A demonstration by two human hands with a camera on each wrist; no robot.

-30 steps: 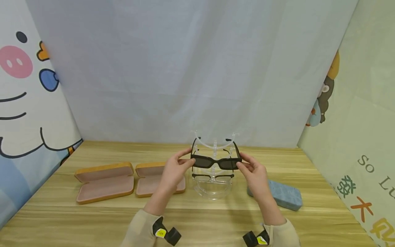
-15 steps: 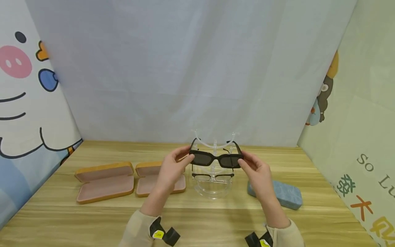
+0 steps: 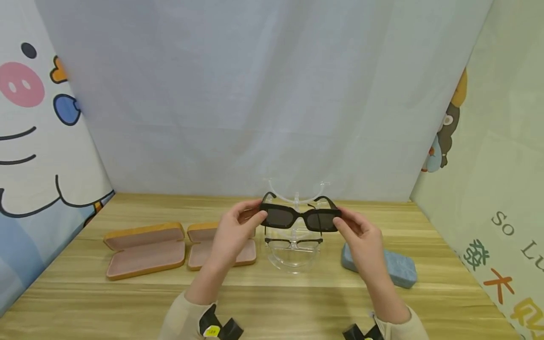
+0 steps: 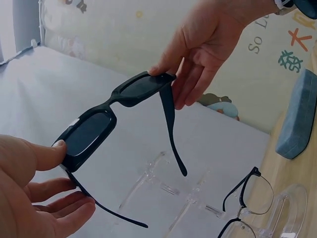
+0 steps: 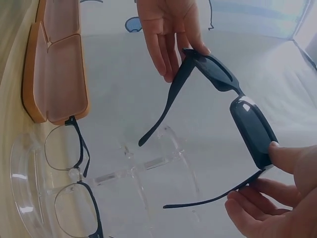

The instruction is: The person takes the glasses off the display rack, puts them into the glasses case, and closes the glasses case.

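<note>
Black sunglasses (image 3: pixel 300 217) with dark rectangular lenses are held up by both hands, their temples unfolded and pointing toward the back. The left hand (image 3: pixel 233 232) pinches one end of the frame, thumb on the front of the lens corner. At the other end, the right hand (image 3: pixel 361 242) pinches in the same way. Behind the sunglasses rises a clear eyeglass stand (image 3: pixel 296 200). Dark-rimmed eyeglasses (image 3: pixel 293 243) with clear lenses rest on its lower tier. In both wrist views the sunglasses' temples appear apart from the stand's clear arms (image 5: pixel 182 153).
Left of the stand lie two yellow glasses cases, one open wide (image 3: pixel 146 257) and one open case (image 3: pixel 201 255) partly behind the left hand. A blue case (image 3: pixel 399 268) sits at the right, partly covered by the right forearm. A pale curtain (image 3: pixel 255 94) hangs behind the wooden table (image 3: pixel 293 307).
The hands have drawn the sunglasses toward the person and slightly up, off the stand's middle level. Both wrists have moved a little apart, and the sunglasses appear larger.
</note>
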